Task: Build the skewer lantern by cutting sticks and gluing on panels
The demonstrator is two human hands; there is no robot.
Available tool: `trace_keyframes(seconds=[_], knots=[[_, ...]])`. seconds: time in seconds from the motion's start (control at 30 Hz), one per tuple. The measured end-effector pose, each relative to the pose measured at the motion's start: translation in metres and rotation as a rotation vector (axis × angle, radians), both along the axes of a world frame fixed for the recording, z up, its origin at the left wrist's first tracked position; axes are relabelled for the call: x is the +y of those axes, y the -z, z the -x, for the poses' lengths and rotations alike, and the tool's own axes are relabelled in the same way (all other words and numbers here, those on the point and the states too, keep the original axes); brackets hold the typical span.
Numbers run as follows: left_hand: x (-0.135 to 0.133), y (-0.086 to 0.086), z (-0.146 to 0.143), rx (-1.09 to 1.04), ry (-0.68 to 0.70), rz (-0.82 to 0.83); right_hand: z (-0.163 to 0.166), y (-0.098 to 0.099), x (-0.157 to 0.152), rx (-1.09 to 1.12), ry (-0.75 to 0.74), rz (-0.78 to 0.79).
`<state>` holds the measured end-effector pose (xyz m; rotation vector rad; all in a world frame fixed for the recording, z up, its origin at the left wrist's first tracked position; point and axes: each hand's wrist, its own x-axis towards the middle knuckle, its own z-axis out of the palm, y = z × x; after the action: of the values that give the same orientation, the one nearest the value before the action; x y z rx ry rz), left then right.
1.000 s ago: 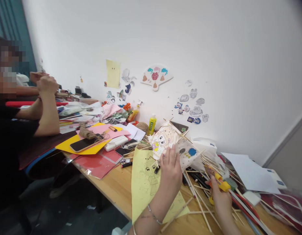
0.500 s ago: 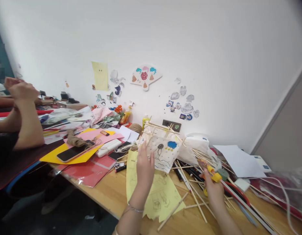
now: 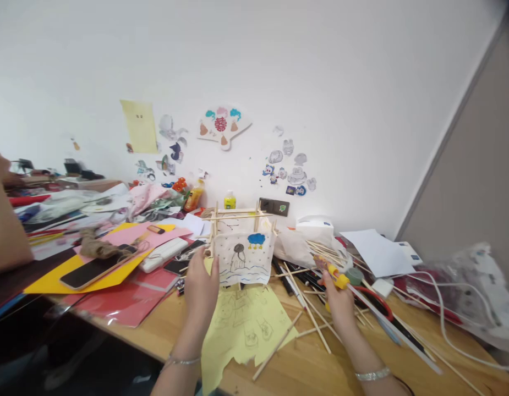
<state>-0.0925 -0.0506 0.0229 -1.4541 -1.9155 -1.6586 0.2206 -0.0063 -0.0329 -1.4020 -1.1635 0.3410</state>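
Note:
My left hand (image 3: 201,286) grips the left side of a small stick-frame lantern (image 3: 242,242), a wooden box frame with white paper sides; the side facing me shows a drawn figure and a blue cloud. The lantern stands upright above a yellow drawn sheet (image 3: 241,324) on the wooden table (image 3: 320,368). My right hand (image 3: 339,300) is closed round a yellow-tipped tool (image 3: 334,273) whose nozzle points up and left, a short way right of the lantern. Loose wooden sticks (image 3: 307,313) lie between and under my hands.
Coloured paper, a phone (image 3: 87,272) on a yellow sheet, twine, glue bottles (image 3: 230,199) and white paper (image 3: 372,250) crowd the table. Paper cut-outs hang on the wall. White cables (image 3: 444,324) trail at right. Another person's arm (image 3: 4,231) shows at far left.
The view has swung right. My left hand turned the lantern upright, so the cloud side faces me instead of the coloured cartoon side. My right hand kept the tool.

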Motion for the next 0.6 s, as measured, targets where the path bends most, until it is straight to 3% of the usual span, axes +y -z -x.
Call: trace_keyframes(seconds=[0.1, 0.17, 0.23, 0.3, 0.4, 0.5, 0.6], knots=[[-0.019, 0.003, -0.026, 0.191, -0.072, -0.105, 0.002, 0.0, 0.001, -0.001, 0.01, -0.015], [-0.033, 0.011, -0.051, 0.298, 0.142, -0.017, 0.003, 0.0, 0.002, -0.007, 0.007, -0.027], [-0.045, 0.019, -0.079, 0.431, 0.439, 0.282, 0.005, -0.002, 0.001, -0.014, 0.003, -0.036], [-0.054, 0.024, -0.104, 0.495, 0.577, 0.643, 0.005, -0.005, -0.002, -0.02, 0.004, -0.042], [-0.056, 0.023, -0.127, 0.613, 0.625, 0.941, 0.002, -0.013, -0.007, -0.066, -0.002, -0.09], [-0.049, 0.021, -0.132, 0.661, 0.614, 1.011, -0.004, -0.02, -0.012, -0.248, 0.023, -0.12], [-0.037, 0.026, -0.122, 0.718, 0.498, 1.008, -0.006, -0.022, -0.016, -0.557, 0.028, -0.078]])
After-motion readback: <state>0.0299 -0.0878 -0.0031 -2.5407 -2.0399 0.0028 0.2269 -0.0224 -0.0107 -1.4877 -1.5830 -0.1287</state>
